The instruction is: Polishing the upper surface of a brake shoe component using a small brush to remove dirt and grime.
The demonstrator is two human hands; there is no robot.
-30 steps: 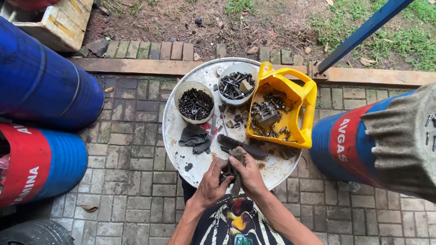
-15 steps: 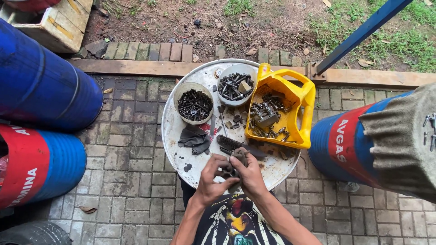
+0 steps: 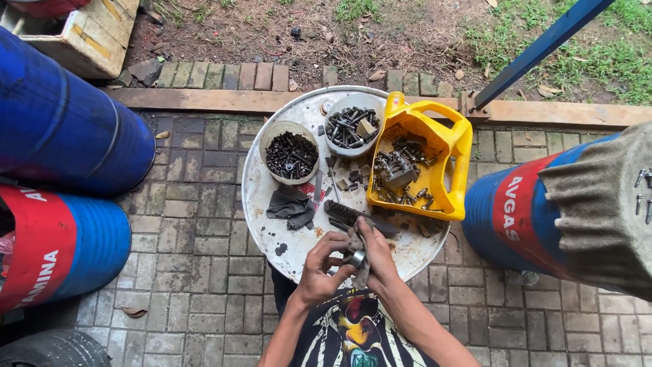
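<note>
We hold both forearms forward and angled inward, so our hands meet close together. Our left hand [image 3: 319, 268] curls its fingers, while our right hand [image 3: 377, 257] closes its fingers against them.

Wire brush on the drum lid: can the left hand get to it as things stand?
Probably yes. The brush lies bare on the lid, just beyond the left hand, with nothing between. But both hands are busy with a small metal part and a rag.
</note>
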